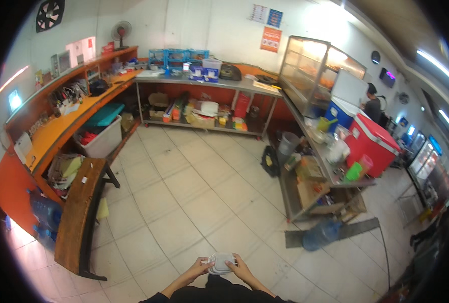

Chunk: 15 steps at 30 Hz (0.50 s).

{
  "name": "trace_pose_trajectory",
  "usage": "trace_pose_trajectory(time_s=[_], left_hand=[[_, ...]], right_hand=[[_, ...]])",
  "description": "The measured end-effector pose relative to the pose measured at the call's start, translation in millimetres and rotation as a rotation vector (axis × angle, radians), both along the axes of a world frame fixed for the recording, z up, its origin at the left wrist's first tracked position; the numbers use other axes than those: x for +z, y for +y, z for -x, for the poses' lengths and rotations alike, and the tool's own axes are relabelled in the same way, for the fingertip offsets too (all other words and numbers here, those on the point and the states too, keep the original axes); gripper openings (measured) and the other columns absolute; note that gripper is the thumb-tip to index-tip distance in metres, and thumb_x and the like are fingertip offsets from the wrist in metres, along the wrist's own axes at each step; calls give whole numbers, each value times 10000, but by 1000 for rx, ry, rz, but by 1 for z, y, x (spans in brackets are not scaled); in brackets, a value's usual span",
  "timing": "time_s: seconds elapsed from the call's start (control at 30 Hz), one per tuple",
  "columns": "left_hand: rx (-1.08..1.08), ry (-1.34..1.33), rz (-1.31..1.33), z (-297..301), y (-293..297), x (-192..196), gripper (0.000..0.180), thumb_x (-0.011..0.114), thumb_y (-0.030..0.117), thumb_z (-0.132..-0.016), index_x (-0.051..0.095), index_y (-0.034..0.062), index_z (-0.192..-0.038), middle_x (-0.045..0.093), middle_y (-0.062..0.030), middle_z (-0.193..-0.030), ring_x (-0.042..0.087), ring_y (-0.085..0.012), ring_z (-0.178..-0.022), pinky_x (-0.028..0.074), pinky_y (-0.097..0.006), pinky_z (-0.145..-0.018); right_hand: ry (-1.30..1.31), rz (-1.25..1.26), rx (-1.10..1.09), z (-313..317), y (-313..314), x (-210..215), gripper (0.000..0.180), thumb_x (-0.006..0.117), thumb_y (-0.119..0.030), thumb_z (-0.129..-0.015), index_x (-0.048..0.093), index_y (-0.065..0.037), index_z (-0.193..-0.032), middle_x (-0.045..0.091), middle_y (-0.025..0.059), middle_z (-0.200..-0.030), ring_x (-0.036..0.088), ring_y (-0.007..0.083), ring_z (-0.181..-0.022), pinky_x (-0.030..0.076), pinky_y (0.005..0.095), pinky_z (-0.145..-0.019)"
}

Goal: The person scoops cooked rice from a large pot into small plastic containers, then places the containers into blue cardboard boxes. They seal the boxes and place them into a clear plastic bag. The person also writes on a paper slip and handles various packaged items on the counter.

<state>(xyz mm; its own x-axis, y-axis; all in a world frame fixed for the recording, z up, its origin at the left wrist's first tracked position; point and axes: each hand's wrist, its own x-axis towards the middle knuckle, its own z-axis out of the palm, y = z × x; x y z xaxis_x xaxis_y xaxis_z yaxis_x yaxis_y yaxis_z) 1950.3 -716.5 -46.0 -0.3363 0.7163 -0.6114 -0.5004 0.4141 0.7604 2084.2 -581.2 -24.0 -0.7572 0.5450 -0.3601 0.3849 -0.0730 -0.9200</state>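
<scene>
2 hands hold 1 small white lidded plastic container (221, 262) low in the middle of the view, over the pale tiled floor (184, 202).

The left hand (202, 266) grips the container's left side and the right hand (241, 267) its right, fingers of both curled closed against its edges, thumbs on top; both forearms come up from the lower edge and meet in front of the body. To the left stands 1 long dark wooden surface (80, 212), with 1 blue water jug (45, 212) beside it. To the right, 1 steel-framed surface (330, 174) carries 1 red cooler box (373, 144), 1 green plastic cup (354, 171) and 1 pink cup (365, 162). 1 more blue water jug (321, 235) lies on the floor below it. 1 other person (372, 104) stands far back on the right.
</scene>
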Motion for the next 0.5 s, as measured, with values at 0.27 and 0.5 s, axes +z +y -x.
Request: trace_pose_trajectory(time_s=[0.27, 0.5], left_hand=[[422, 9, -123, 166, 117, 25, 515, 594, 334, -802, 306, 65, -1133, 508, -90, -908, 510, -130, -767, 433, -279, -700], [410, -72, -127, 327, 257, -7, 445, 544, 334, -836, 328, 76, -1126, 496, -112, -942, 485, -143, -761, 419, -289, -648]], right_hand=[[139, -54, 217, 215, 150, -1, 501, 575, -260, -823, 350, 2, -1187, 534, 149, -989, 538, 189, -875, 447, 291, -734], [156, 258, 55, 363, 284, 3, 434, 552, -219, -840, 334, -26, -1161, 519, 140, -1002, 546, 193, -897, 478, 318, -704]])
